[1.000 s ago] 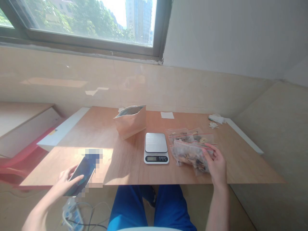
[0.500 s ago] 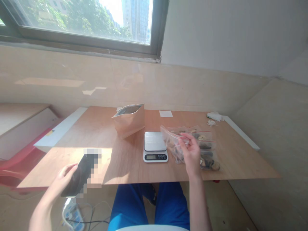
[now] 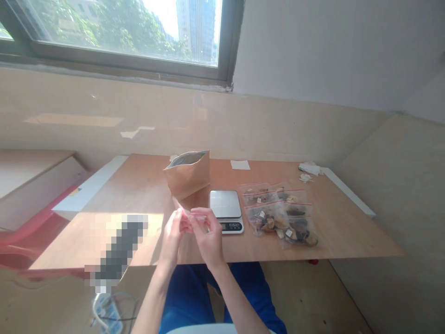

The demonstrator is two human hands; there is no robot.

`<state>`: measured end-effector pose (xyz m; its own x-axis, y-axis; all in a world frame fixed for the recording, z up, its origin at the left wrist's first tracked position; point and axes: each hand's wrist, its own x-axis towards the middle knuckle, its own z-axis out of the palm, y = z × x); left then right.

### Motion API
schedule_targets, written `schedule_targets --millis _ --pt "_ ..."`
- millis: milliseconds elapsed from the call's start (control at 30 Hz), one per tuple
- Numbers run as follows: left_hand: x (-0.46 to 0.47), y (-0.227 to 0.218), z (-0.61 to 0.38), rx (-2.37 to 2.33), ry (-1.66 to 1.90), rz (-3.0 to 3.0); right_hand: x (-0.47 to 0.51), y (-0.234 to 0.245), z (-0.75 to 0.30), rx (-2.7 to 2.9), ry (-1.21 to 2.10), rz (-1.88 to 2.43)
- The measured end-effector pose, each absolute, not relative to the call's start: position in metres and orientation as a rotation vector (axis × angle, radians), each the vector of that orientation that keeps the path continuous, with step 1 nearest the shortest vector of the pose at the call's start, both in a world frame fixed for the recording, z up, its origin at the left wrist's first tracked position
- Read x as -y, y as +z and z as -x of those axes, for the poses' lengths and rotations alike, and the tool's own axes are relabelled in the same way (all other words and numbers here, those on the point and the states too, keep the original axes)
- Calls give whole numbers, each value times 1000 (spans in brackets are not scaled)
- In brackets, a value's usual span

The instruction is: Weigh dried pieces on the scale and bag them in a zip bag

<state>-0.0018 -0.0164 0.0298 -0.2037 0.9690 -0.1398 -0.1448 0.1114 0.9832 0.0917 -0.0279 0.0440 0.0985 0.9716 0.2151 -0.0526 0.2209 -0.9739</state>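
The left hand [image 3: 170, 236] and the right hand [image 3: 209, 236] meet in one closed, pinching grip on a single thin translucent plastic strip [image 3: 179, 205]. Just beyond the grip stands one kraft stand-up pouch [image 3: 187, 176], with one digital scale [image 3: 225, 205] just beyond and right. Farther right, four overlapping zip bags [image 3: 278, 215] of dried pieces lie on the table [image 3: 139, 183].

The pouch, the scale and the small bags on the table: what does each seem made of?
The upright pouch looks like matte brown kraft paper, with a silvery foil lining showing at its open mouth. The scale's platform looks like brushed metal, probably steel, from its soft sheen. The zip bags seem clear, glossy plastic: their contents show through, and red lines run near the seals.
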Motion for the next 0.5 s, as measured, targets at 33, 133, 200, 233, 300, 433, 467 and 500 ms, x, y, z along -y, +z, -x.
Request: schedule_targets --millis 33,133,200,233,300,433,467,500 --pt "15 30 -3 -1321 1335 -890 31 43 -92 1205 1044 1020" --pt "15 28 -6 -1405 1321 -925 31 40 -99 1210 1202 895" --pt "14 23 -4 -1410 1266 -982 26 35 -103 1144 1326 847" --pt "14 19 -4 -1392 1236 -1007 22 32 -104 1091 1374 861" --pt "12 7 -4 -1352 1189 -1037 13 23 -104 972 1425 964" --pt "7 -21 -10 -1343 1169 -1015 4 4 -101 811 1475 1209" --pt "6 -26 -12 -1347 1173 -1004 3 0 -101 794 1500 1237" --pt "6 -29 -13 -1350 1172 -996 4 -2 -101 788 1522 1250"
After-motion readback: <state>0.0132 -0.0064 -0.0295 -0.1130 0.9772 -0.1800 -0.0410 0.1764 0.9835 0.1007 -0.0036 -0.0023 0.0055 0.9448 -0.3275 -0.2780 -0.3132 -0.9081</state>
